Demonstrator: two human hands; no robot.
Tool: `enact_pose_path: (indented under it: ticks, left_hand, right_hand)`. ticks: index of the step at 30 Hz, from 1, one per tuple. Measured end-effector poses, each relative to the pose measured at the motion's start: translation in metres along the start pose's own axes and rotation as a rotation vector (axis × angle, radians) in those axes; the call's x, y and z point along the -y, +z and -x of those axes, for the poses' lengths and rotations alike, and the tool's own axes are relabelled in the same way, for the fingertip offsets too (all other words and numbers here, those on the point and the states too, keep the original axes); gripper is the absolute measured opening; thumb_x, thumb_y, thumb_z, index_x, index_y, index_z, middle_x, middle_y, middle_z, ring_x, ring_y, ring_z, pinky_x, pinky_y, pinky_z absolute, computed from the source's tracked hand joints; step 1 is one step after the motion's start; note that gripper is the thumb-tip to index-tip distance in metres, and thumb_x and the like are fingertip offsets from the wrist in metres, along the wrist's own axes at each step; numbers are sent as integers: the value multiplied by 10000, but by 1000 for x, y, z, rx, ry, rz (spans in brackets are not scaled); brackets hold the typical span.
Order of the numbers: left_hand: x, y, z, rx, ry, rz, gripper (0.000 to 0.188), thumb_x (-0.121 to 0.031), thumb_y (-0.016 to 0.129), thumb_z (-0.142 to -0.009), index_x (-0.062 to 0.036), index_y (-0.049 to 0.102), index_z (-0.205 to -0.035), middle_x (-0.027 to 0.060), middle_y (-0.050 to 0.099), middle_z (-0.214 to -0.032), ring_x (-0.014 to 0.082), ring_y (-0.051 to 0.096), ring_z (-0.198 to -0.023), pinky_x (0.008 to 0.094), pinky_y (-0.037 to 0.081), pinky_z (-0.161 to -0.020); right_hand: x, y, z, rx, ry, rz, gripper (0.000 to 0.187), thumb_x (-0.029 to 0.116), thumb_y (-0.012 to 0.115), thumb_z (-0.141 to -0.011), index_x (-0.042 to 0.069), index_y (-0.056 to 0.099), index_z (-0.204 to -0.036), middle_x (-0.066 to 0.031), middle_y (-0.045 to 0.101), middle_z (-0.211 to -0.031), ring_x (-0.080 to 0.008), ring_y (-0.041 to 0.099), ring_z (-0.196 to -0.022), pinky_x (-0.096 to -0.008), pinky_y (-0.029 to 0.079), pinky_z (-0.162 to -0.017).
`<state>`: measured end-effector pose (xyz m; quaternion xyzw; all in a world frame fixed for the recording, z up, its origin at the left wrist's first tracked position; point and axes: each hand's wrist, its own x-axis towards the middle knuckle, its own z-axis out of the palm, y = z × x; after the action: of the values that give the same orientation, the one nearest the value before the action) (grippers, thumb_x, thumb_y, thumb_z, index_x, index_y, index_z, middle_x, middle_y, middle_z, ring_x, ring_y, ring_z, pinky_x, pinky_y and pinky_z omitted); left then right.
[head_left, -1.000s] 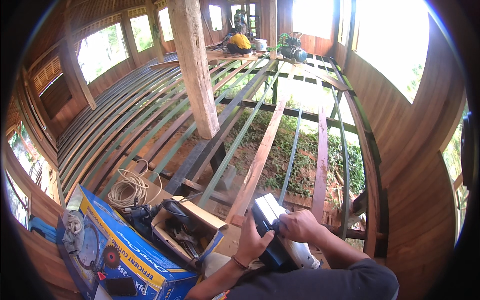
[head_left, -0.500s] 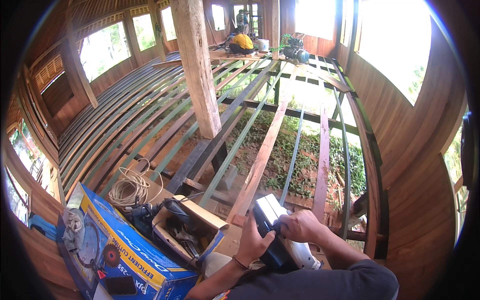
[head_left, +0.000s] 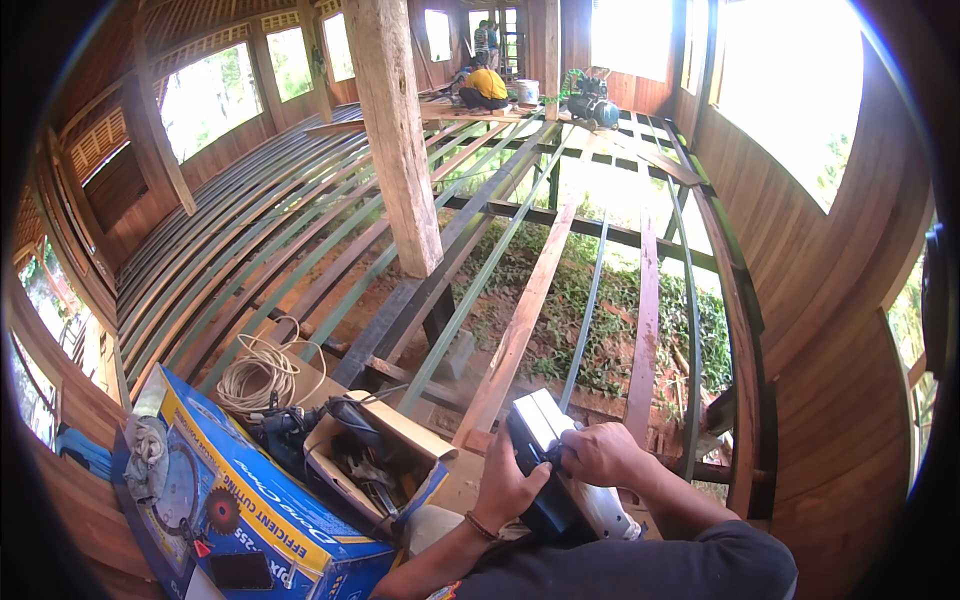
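Close in front of my body is a black power tool (head_left: 545, 508) with a flat, pale metal plate (head_left: 540, 415) facing up, split by a thin line; it looks like an upturned electric hand planer. My left hand (head_left: 508, 478) wraps its left side, thumb across the dark body. On the opposite side, my right hand (head_left: 608, 455) is closed, its curled fingers pressed against the tool's edge beside the plate. Whatever those fingers pinch is hidden. A silver-white rounded part (head_left: 605, 512) shows below my right wrist.
An open cardboard box (head_left: 405, 430) of dark tools, a blue-yellow carton (head_left: 270, 500) and coiled pale cable (head_left: 260, 375) lie to my left. Open floor joists (head_left: 525, 325) stretch ahead over soil and plants, around a wooden post (head_left: 400, 150). People (head_left: 485, 88) and a compressor (head_left: 592, 105) are far off.
My right fingers have shifted very slightly against the tool's edge. The left hand and the tool hold nearly the same position.
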<state>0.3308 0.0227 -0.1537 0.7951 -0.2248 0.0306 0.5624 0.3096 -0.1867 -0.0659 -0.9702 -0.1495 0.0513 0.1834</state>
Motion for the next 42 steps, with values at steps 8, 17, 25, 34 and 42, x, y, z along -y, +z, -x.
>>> enact_pose_path:
  ticks: [8, 17, 25, 34, 42]
  left_hand:
    - [-9, -4, -4, 32, -19, 99, 986, -241, 805, -838, 88, 261, -1592, 301, 513, -1435, 456, 495, -1343, 519, 374, -1171]
    - [-4, -1, -2, 38, -39, 81, 989, -240, 785, -838, 94, 248, -1598, 312, 496, -1460, 462, 487, -1352, 524, 362, -1182]
    - [-6, -4, 0, 46, -51, 81, 989, -247, 764, -842, 99, 235, -1603, 331, 457, -1510, 477, 438, -1418, 526, 327, -1217]
    - [-4, -4, 1, 53, -84, 90, 966, -256, 718, -880, 107, 206, -1615, 341, 429, -1533, 480, 409, -1442, 521, 322, -1225]
    - [0, -2, 2, 42, -70, 93, 965, -279, 705, -905, 112, 192, -1622, 342, 436, -1528, 476, 430, -1413, 528, 336, -1206]
  right_hand:
    - [-1, 1, 5, -145, -297, -158, 168, 228, 665, -925, 73, 628, -980, -176, 703, -783, -431, 693, -738, -546, 550, -672]
    - [0, 2, 1, -29, -204, -48, 184, 261, 626, -955, 79, 638, -987, -158, 707, -789, -417, 695, -732, -546, 545, -672]
    - [4, 1, 0, -98, -217, -85, 169, 245, 678, -941, 85, 636, -907, -145, 660, -720, -404, 676, -696, -533, 519, -614]
    - [2, 6, -2, -111, -225, -70, 175, 256, 684, -934, 90, 645, -894, -138, 667, -717, -402, 679, -694, -522, 527, -612]
    - [6, 3, -4, 32, -103, 19, 168, 257, 670, -933, 90, 658, -925, -147, 693, -757, -400, 693, -728, -526, 535, -635]
